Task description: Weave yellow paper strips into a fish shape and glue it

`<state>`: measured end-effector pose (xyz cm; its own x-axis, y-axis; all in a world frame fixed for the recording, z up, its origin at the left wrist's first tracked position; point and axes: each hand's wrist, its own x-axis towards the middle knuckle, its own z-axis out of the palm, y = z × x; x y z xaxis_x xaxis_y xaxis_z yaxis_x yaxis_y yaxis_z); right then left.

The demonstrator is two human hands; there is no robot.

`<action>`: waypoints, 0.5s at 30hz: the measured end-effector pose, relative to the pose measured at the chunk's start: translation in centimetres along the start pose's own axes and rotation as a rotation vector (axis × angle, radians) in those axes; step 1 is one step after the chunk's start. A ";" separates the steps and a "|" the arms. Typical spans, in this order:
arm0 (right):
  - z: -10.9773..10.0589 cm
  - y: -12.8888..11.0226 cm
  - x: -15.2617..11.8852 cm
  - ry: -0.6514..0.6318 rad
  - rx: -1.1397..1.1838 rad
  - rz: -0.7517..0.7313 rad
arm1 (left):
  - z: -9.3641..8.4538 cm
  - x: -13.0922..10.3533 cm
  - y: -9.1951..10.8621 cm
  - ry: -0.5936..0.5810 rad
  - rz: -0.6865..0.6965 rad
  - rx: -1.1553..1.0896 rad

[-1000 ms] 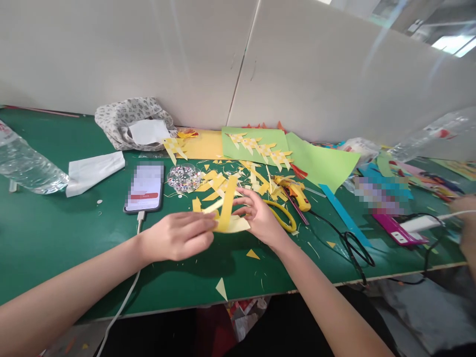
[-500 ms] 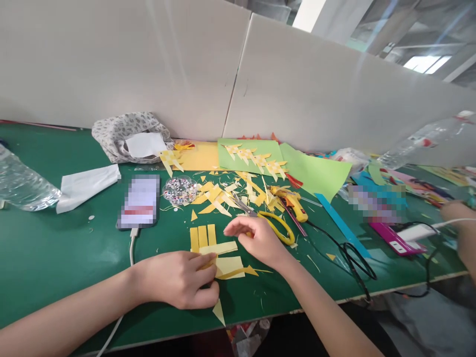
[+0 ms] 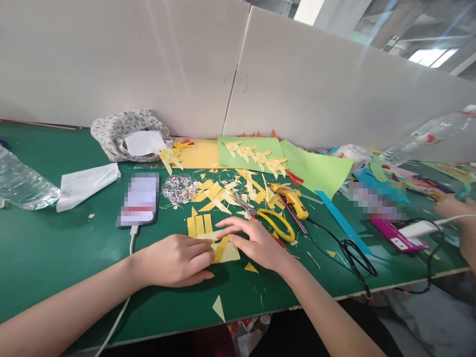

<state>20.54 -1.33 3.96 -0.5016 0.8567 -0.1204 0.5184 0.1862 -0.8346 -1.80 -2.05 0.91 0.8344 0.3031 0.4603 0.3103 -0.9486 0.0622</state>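
Note:
Pale and dark yellow paper strips (image 3: 231,254) lie interlaced on the green table, with several strip ends (image 3: 200,225) standing out at the upper left. My left hand (image 3: 178,261) presses down on the left side of the strips, its fingers close together and the thumb lower down. My right hand (image 3: 256,241) comes in from the right, fingertips and thumb on a dark yellow strip (image 3: 223,248) that slants across the pale ones. The two hands' fingertips nearly meet. The crossing under my left fingers is hidden.
Scissors (image 3: 277,223) and a yellow glue gun (image 3: 297,203) with a black cord lie behind my right hand. Paper scraps (image 3: 215,193), a case of googly eyes (image 3: 179,188) and a phone (image 3: 139,201) are near. Woven paper fish (image 3: 256,157) rest on green paper. A co-worker's hand (image 3: 455,208) is at far right.
My right hand has come down and left onto the strips. The dark yellow strip, which pointed right, now slants upward. My left hand has shifted slightly up with the strips.

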 end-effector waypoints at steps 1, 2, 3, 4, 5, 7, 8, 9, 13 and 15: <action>0.2 0.2 0.1 0.028 -0.065 -0.029 | 0.0 0.0 0.0 -0.013 0.004 -0.017; 0.4 0.3 0.1 0.068 -0.132 -0.076 | 0.0 0.0 0.0 -0.019 0.000 -0.033; 0.7 0.5 0.2 0.117 -0.201 -0.130 | 0.0 0.0 -0.1 -0.015 -0.016 -0.051; 0.9 0.7 0.4 0.164 -0.267 -0.180 | 0.1 -0.1 -0.1 0.000 -0.048 -0.067; 1.1 0.8 0.5 0.195 -0.329 -0.215 | 0.1 -0.1 -0.1 0.014 -0.093 -0.084; 1.5 1.0 0.8 0.208 -0.422 -0.247 | 0.2 -0.2 -0.2 0.023 -0.223 -0.119; 1.7 1.1 0.9 0.206 -0.455 -0.253 | 0.2 -0.2 -0.2 0.016 -0.296 -0.131; 1.9 1.1 1.1 0.205 -0.481 -0.258 | 0.2 -0.2 -0.3 0.001 -0.362 -0.139; 2.2 1.1 1.4 0.218 -0.514 -0.269 | 0.1 -0.1 -0.4 -0.060 -0.463 -0.164; 2.2 1.2 1.5 0.224 -0.505 -0.268 | 0.2 -0.1 -0.5 -0.064 -0.452 -0.171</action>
<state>18.87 -0.89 1.53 -0.5305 0.8186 0.2202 0.6861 0.5672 -0.4556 -1.93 -1.60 0.71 0.6609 0.6884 0.2988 0.5734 -0.7201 0.3908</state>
